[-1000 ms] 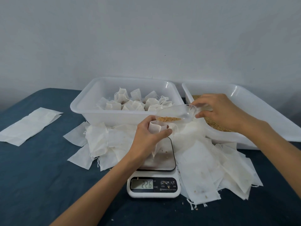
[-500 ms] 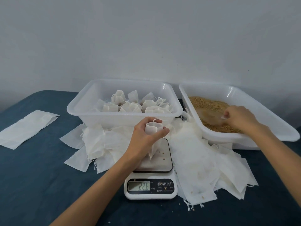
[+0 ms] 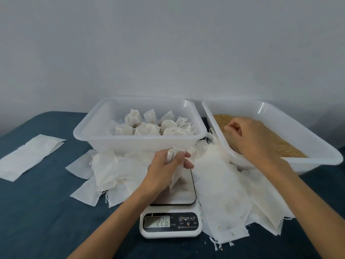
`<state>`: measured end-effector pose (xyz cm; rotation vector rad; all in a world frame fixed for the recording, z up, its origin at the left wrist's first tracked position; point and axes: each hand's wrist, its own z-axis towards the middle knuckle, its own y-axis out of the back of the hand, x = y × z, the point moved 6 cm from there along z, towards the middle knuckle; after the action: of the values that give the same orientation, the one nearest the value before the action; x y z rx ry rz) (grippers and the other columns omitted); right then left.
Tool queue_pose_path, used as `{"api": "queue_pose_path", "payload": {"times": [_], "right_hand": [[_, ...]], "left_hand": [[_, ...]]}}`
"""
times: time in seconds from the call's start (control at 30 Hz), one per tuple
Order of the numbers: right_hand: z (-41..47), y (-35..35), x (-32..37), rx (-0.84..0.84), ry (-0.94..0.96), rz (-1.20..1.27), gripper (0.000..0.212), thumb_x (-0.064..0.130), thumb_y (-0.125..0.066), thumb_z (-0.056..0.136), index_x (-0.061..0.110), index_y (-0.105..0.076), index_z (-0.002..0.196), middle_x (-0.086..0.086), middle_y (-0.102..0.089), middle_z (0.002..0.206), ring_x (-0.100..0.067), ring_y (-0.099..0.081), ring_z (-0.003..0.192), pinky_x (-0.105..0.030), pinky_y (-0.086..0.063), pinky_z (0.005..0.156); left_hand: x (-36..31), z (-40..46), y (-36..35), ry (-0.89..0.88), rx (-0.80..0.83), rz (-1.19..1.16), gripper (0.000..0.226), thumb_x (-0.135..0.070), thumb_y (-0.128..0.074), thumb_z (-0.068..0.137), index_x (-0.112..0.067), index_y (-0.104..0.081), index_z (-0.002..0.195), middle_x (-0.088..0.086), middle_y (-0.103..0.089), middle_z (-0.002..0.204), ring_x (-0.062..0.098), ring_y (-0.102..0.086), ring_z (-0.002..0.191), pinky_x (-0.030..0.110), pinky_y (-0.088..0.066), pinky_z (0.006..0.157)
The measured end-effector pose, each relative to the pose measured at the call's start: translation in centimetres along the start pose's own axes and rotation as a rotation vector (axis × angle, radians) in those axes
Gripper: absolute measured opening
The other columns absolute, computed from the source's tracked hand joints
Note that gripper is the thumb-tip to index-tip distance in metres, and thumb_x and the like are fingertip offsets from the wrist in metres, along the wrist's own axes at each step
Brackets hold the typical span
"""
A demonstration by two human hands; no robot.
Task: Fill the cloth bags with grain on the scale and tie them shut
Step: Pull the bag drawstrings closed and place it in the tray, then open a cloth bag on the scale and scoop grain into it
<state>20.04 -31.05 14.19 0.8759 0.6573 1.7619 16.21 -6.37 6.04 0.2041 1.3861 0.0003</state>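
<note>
My left hand grips the gathered neck of a white cloth bag that stands on the steel plate of the digital scale. The display reads 22.6. My right hand hovers over the brown grain in the right-hand white tub, fingers loosely curled with nothing visible between them. A clear plastic scoop lies in the grain just under its fingertips, partly hidden by the hand.
A second white tub behind the scale holds several filled, tied bags. Flat empty bags are heaped on both sides of the scale. One more flat bag lies far left on the blue tablecloth.
My right hand carried the scoop from above the bag back into the grain tub, and now sits over it with loose fingers. My left hand has closed the bag's open mouth into a bunch.
</note>
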Motion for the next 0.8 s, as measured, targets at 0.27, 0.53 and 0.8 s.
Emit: {"api": "queue_pose_path", "payload": {"times": [0.27, 0.53, 0.8], "right_hand": [[-6.2, -4.2, 9.6, 0.054, 0.071, 0.653, 0.021, 0.036, -0.061, 0.098, 0.032, -0.065, 0.077, 0.012, -0.061, 0.063, -0.011, -0.06, 0.059, -0.014, -0.04, 0.056], [-7.3, -6.7, 9.3, 0.171, 0.047, 0.752, 0.023, 0.047, -0.057, 0.097, 0.033, -0.067, 0.081, 0.01, -0.063, 0.063, -0.011, -0.06, 0.057, -0.011, -0.04, 0.056], [-7.1, -7.2, 8.1, 0.215, -0.005, 0.795, 0.025, 0.044, -0.057, 0.097, 0.029, -0.069, 0.082, 0.009, -0.065, 0.064, -0.011, -0.06, 0.058, -0.014, -0.042, 0.058]], "left_hand": [[-4.9, 1.4, 5.1, -0.141, -0.04, -0.08, 0.024, -0.03, -0.059, 0.105, -0.02, -0.081, 0.103, 0.007, -0.081, 0.101, 0.021, -0.077, 0.096, 0.028, -0.054, 0.063], [-6.7, 15.1, 17.7, -0.034, -0.418, 0.503, 0.027, -0.02, -0.063, 0.101, -0.001, -0.08, 0.094, 0.021, -0.073, 0.082, 0.034, -0.067, 0.072, 0.041, -0.055, 0.072], [1.7, 21.6, 21.8, 0.185, -0.341, 1.154, 0.032, 0.002, -0.055, 0.095, -0.008, -0.048, 0.065, 0.026, -0.069, 0.09, 0.041, -0.067, 0.088, 0.038, -0.044, 0.073]]}}
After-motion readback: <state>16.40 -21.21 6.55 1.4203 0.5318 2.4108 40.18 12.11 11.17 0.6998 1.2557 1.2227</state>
